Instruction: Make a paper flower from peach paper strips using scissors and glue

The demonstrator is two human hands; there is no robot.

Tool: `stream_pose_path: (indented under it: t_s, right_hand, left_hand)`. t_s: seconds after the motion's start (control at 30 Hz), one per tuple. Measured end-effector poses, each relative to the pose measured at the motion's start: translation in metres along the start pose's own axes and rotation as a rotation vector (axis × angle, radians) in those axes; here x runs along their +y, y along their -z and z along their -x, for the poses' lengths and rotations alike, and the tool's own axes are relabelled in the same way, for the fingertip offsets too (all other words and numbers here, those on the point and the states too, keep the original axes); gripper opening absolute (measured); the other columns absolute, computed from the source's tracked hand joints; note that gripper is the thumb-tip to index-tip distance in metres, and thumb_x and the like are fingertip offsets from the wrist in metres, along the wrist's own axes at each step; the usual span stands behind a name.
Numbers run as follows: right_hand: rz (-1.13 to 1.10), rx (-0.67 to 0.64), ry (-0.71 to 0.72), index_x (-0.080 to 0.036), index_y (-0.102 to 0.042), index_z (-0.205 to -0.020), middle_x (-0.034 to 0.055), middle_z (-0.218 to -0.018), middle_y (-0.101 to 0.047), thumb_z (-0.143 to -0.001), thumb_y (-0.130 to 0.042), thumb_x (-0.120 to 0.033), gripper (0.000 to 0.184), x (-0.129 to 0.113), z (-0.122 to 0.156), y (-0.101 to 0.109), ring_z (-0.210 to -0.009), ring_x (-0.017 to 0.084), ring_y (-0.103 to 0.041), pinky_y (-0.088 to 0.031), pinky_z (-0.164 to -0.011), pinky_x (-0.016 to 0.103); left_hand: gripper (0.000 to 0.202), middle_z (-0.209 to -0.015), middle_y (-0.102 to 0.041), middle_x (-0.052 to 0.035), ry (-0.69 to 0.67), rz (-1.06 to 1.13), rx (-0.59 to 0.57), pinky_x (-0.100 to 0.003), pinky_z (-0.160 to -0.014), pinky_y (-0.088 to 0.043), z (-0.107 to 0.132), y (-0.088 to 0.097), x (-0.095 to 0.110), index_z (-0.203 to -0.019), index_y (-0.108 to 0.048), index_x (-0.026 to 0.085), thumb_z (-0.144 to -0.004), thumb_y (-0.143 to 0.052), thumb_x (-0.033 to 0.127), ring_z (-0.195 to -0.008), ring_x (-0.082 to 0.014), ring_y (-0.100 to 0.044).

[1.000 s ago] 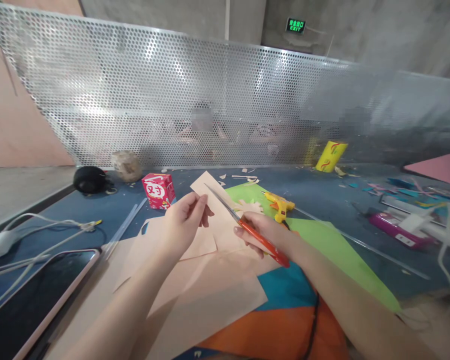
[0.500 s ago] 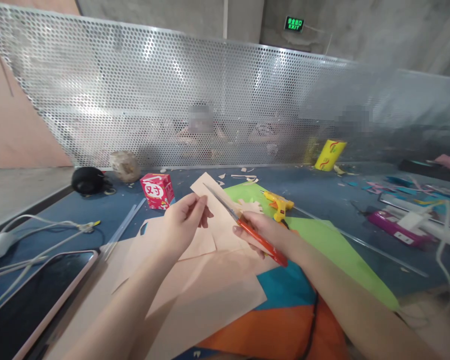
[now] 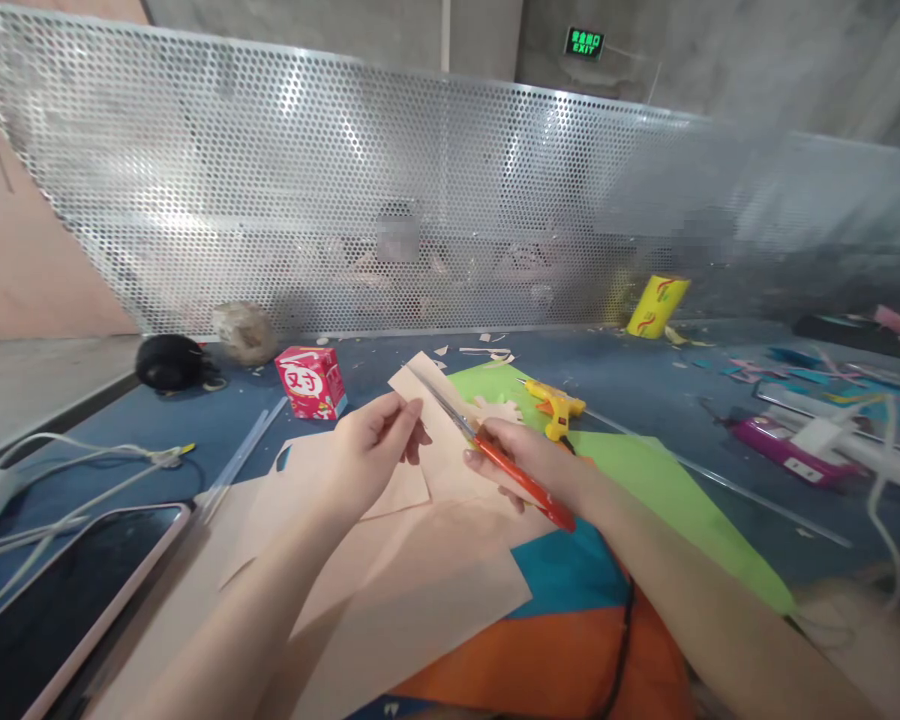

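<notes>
My left hand (image 3: 382, 440) pinches the edge of a small beige piece of paper (image 3: 444, 425) and holds it up over the sheets. In my right hand (image 3: 521, 460) are red-handled scissors (image 3: 514, 465). Their blades lie along the raised paper, pointing away to the upper left; whether they are parted is hard to make out. Larger beige paper sheets (image 3: 390, 600) lie flat under both hands. Just beyond my right hand rests a beige paper cutout with a notched edge (image 3: 501, 408), on a green sheet (image 3: 667, 490).
A yellow glue gun (image 3: 555, 405) lies right of the hands. Left are a pink box (image 3: 311, 383), clear glue sticks (image 3: 244, 460), a phone (image 3: 82, 590) and white cables (image 3: 82, 470). A purple power strip (image 3: 795, 450) is at right. A perforated metal screen (image 3: 450, 200) closes the back.
The raised paper and my left hand have shifted slightly right and down, nearer the scissors. Both hands keep their grip. The whole view has moved a little.
</notes>
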State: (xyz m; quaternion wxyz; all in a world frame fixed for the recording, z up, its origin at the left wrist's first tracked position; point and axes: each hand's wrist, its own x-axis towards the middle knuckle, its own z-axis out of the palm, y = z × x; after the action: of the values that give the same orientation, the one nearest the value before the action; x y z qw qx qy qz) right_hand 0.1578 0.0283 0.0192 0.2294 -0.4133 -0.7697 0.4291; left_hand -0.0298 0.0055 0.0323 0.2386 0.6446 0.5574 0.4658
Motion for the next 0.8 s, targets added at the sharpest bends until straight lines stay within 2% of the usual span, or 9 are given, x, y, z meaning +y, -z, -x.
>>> stream_pose_path:
  t_s: [0.17, 0.5, 0.8]
  right_hand:
    - [-0.020, -0.006, -0.001, -0.020, -0.044, -0.076, -0.0052, -0.065, -0.046, -0.075, -0.054, -0.049, 0.031, -0.0011, 0.0010, -0.0008, -0.040, 0.004, -0.042, -0.038, -0.038, 0.018]
    - [0.013, -0.002, -0.014, -0.020, -0.042, -0.075, -0.0045, -0.065, -0.046, -0.075, -0.054, -0.052, 0.034, 0.0045, -0.0007, -0.0003, -0.041, 0.006, -0.045, -0.038, -0.034, 0.018]
    - [0.057, 0.028, -0.012, -0.020, -0.042, -0.073, -0.0054, -0.062, -0.046, -0.076, -0.053, -0.053, 0.034, 0.0041, -0.0002, -0.0022, -0.039, 0.005, -0.042, -0.037, -0.038, 0.018]
  left_hand:
    - [0.033, -0.049, -0.055, 0.0023, -0.010, -0.025, -0.026, -0.023, -0.052, -0.041, 0.0005, -0.0005, 0.0012, -0.060, -0.055, 0.018, -0.082, -0.043, 0.039, -0.048, -0.0101, -0.052]
    - [0.034, -0.049, -0.055, 0.0019, -0.030, -0.041, -0.070, -0.023, -0.052, -0.041, 0.0027, -0.0009, 0.0038, -0.058, -0.054, 0.019, -0.083, -0.041, 0.038, -0.048, -0.0109, -0.052]
    - [0.034, -0.050, -0.055, 0.0021, -0.023, -0.048, -0.083, -0.022, -0.051, -0.039, 0.0036, -0.0014, 0.0045, -0.058, -0.054, 0.018, -0.083, -0.041, 0.038, -0.048, -0.0105, -0.052]
